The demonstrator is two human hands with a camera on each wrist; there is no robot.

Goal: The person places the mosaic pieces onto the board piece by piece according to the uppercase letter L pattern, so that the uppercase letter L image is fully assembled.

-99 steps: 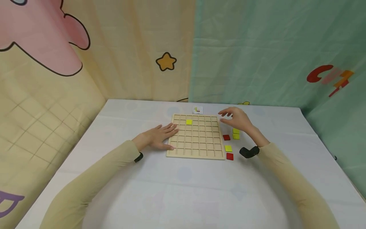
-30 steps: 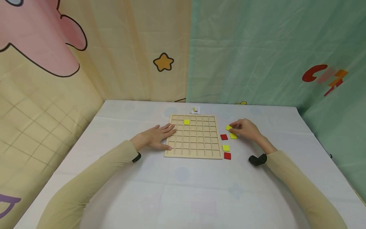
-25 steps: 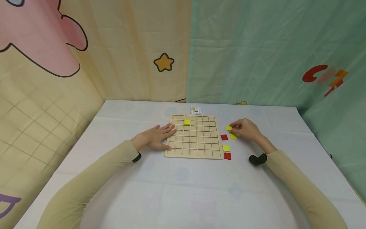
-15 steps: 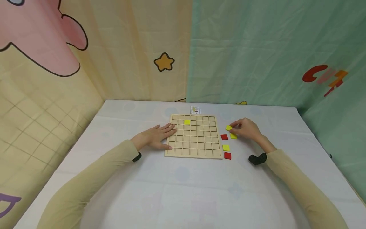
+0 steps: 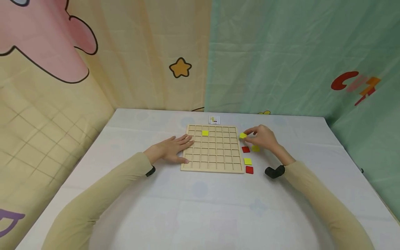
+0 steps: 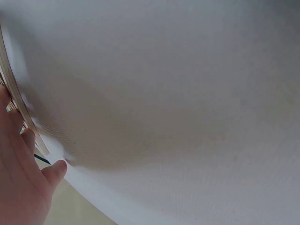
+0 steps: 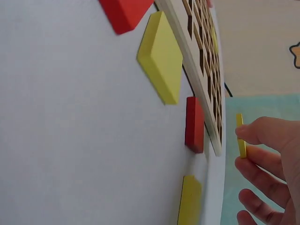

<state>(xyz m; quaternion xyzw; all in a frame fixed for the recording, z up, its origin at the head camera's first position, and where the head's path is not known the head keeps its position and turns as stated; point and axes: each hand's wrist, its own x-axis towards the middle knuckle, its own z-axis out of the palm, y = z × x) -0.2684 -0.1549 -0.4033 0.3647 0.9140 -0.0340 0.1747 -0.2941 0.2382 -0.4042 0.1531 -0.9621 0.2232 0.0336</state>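
Thin square yellow tile, apparently painted wood (image 5: 242, 135): right of centre in the frame, just beside the upper right edge of the board, seemingly raised off the table. Pinched between thumb and fingertips of the bare right hand (image 5: 261, 137); gripped at the edge, probably to leave most of the face free.

Square pale wooden grid board (image 5: 215, 158): centre of the frame, lying flat.

Bare left hand (image 5: 170, 149): left of centre, fingers straight and spread over the board's left edge, grasping nothing; likely laid there as a brace against sliding.

Seated yellow square tile (image 5: 205, 133): in a second-row cell, left of the board's middle.

Loose tiles, right of the board, presumably kept within short reach: upper red square tile (image 5: 246, 149); outer yellow square tile (image 5: 256, 148), below the right hand; lower yellow square tile (image 5: 248, 161); lowest red square tile (image 5: 249, 170).

Small white gridded card (image 5: 214, 120): just above the board's top edge, perhaps for easy viewing.

Edges: low ridges around each cell; narrow strip between board and loose tiles. Room: broad white cloth-covered table (image 5: 200, 208) toward the bottom of the frame.
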